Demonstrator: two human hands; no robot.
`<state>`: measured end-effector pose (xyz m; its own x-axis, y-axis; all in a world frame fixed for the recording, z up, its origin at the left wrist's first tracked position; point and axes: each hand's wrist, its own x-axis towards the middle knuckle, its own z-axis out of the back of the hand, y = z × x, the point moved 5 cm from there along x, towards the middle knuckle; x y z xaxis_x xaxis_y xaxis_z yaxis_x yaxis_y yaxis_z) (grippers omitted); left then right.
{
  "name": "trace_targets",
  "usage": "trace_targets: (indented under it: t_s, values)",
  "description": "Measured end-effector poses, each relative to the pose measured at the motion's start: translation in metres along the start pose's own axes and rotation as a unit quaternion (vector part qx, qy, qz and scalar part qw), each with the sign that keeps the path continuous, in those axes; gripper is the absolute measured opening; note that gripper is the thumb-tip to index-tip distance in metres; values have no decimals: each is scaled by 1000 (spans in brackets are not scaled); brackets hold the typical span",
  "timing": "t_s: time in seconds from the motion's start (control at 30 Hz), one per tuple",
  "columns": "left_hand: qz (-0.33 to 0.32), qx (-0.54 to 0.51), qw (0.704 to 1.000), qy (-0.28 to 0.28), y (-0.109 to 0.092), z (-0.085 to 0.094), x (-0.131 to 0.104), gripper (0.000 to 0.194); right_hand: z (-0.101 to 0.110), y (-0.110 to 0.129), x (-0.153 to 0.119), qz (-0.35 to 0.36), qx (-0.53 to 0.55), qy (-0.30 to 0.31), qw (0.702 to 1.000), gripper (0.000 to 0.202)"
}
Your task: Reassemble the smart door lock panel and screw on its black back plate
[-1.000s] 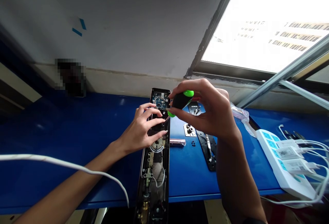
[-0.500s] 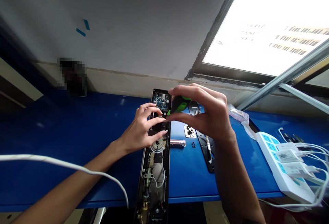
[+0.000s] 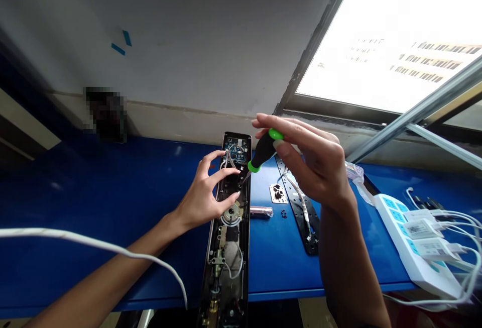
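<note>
A long black housing (image 3: 244,237) lies lengthwise, reaching past the near table edge, with a blue circuit board (image 3: 237,153) at its far end and a round metal part (image 3: 231,213) near its middle. Over its left side is my left hand (image 3: 207,187), fingers spread, fingertips at the housing's inside. My right hand (image 3: 312,159) holds the top of a black and green screwdriver (image 3: 262,152) between thumb and fingers. The screwdriver leans to the right, its shaft pointing down into the housing beside my left fingertips.
Right of the housing lie a small square metal part (image 3: 278,193), a pinkish wrapped tube (image 3: 261,212), small black screws (image 3: 283,214) and a black perforated plate (image 3: 307,227) with a cable. A white power strip (image 3: 399,232) is further right. A white cable (image 3: 113,248) crosses my left forearm.
My right hand has moved up the screwdriver to its top end and slightly right, uncovering the handle and shaft. The fingers of my left hand have shifted slightly and spread wider.
</note>
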<state>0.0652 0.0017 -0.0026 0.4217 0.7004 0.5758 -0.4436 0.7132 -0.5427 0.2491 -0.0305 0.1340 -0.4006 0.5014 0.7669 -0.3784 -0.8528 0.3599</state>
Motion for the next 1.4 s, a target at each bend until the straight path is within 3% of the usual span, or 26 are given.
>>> trace_targets:
  t_s: [0.1,0.2,0.27,0.37,0.47,0.57,0.63,0.77,0.93,1.0,1.13,1.3,1.4]
  values:
    - [25,-35,999,-3,1,-1,0,42,3,-3,0,5,19,-16,1000,43]
    - [48,-55,997,-4,2,-2,0,40,8,-2,0,49,-48,-49,996,40]
    - [60,-58,996,-1,2,-3,-1,39,8,-2,0,36,-58,-35,997,38]
    - [79,-58,995,0,3,-4,-1,40,3,-2,0,-8,9,13,1000,44]
    - [92,-52,994,-3,4,-5,-1,39,3,0,0,9,15,-7,1000,42]
    - [95,-46,994,-8,4,-6,-1,38,6,2,0,48,-52,-62,996,36]
    - [93,-43,995,-12,3,-5,-1,38,5,1,1,39,-57,-51,996,34]
    - [97,-41,994,-14,3,-5,-2,38,1,-1,1,7,30,5,1000,47]
    - [108,-44,993,-14,4,-6,-2,37,7,-2,1,50,-56,-60,995,40]
    - [109,-45,993,-14,4,-6,-2,37,7,-3,0,38,-73,-55,995,36]
    - [101,-43,994,-17,3,-7,-2,37,4,-3,1,1,-5,-7,1000,42]
    - [98,-45,994,-15,3,-7,-2,37,11,-2,0,57,-57,-64,995,38]
    - [92,-39,995,-26,2,-6,-2,36,8,-3,-1,40,-63,-51,996,37]
